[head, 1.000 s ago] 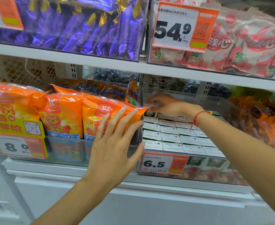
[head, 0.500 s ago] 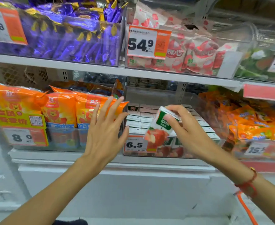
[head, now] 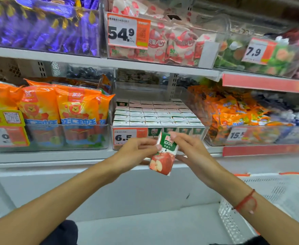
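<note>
Shop shelves packed with snacks are seen all around. On the middle shelf (head: 56,156) a clear bin (head: 203,129) is filled with rows of little juice boxes. A price tag (head: 124,137) marked 6.5 is stuck on the bin's front wall. Orange bags (head: 78,106) are stood up in the next bin to the left. A white basket (head: 269,191) is seen low down on the right.

One juice carton (head: 163,154) is held up in the air. It is just in front of the front edge of the middle shelf, a bit lower than the clear bin. It is tipped a little, with its top leaning to the right.

The carton is gripped from both sides. Its upper left side is pinched by the left hand (head: 136,152). Its top and right side are wrapped by the curled fingers of the right hand (head: 192,152).

The carton is small, so it is likely light, though some weight is added by the juice inside. Its card walls look stiff, but they could be dented if squeezed hard. The skin looks smooth and may be a bit slippery. It is best held by two flat sides near the middle, not by the folded top. One hand should be enough.
</note>
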`<state>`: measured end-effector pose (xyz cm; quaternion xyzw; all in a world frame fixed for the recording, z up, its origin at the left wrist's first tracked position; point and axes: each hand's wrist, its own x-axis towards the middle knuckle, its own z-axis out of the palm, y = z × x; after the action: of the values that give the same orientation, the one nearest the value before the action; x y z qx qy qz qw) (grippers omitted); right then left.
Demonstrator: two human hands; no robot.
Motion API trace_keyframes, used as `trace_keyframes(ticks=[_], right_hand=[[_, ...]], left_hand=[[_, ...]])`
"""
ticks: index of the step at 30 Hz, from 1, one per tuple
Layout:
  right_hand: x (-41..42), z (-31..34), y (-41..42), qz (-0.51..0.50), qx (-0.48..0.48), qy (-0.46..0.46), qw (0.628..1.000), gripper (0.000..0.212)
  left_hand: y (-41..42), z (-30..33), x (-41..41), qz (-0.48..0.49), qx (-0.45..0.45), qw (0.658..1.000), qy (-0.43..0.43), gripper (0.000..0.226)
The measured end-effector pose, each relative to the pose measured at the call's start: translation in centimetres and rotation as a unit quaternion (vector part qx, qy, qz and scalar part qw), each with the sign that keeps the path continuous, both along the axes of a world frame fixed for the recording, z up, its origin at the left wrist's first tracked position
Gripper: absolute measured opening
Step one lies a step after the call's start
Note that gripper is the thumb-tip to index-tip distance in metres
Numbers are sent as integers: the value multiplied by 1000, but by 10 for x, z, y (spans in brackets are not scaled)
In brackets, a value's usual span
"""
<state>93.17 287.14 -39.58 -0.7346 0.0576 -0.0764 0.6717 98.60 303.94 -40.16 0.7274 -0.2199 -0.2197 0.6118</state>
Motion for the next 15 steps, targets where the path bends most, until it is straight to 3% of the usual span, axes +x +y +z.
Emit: trace_keyframes(ticks=[5, 10, 15], right_hand=[[1, 0, 4, 5, 11, 43, 999, 32], [2, -2, 3, 15, -25, 45, 999, 25], [0, -3, 0, 48, -42, 50, 997, 17]], left_hand=[[-1, -4, 0, 61, -25, 998, 4, 40], [-5, -7, 0, 100, -72, 992, 18, 40], [-2, -5, 5, 122, -112, 986, 32, 22]])
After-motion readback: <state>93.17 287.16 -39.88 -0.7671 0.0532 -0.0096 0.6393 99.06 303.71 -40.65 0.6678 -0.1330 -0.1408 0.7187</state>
